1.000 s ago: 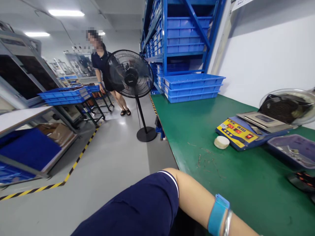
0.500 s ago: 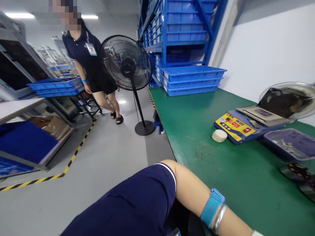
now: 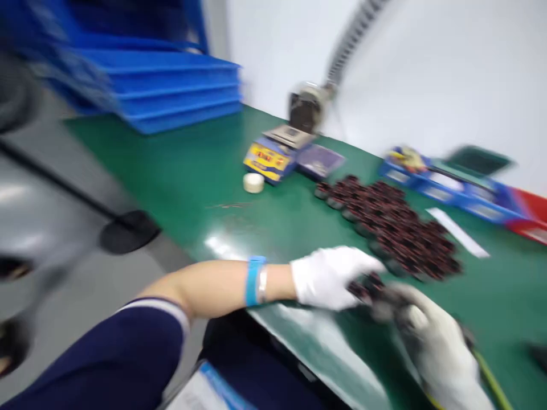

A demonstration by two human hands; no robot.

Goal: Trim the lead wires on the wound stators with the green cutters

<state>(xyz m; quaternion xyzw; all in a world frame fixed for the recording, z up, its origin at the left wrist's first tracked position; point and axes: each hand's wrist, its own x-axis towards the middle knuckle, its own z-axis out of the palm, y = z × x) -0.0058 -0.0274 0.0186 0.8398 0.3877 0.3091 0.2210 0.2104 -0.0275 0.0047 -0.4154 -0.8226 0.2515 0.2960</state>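
My left hand (image 3: 337,276), in a white glove, has its fingers closed round a small dark motor stator (image 3: 366,286) with reddish windings. My right hand (image 3: 436,341), in a greyish-white glove, is right beside it, with its fingers curled and its grey fingertips close to or touching the stator. A tool with yellow-green handles (image 3: 491,376) shows along the right hand; blur hides its head and its kind. Just beyond both hands, a large group of similar stators (image 3: 393,228) stands packed together on the green table (image 3: 179,176).
Behind the stators are blue bins (image 3: 444,191) and a red bin (image 3: 534,219), with a white strip (image 3: 459,232) before them. Farther left are a yellow-and-blue device (image 3: 269,159), a round white tin (image 3: 253,183), a purple tray (image 3: 320,161) and stacked blue crates (image 3: 179,91). A fan base (image 3: 128,232) stands on the floor.
My view has swung right, from the aisle and co-worker to the table. Both gloved hands and the stators have come into sight.
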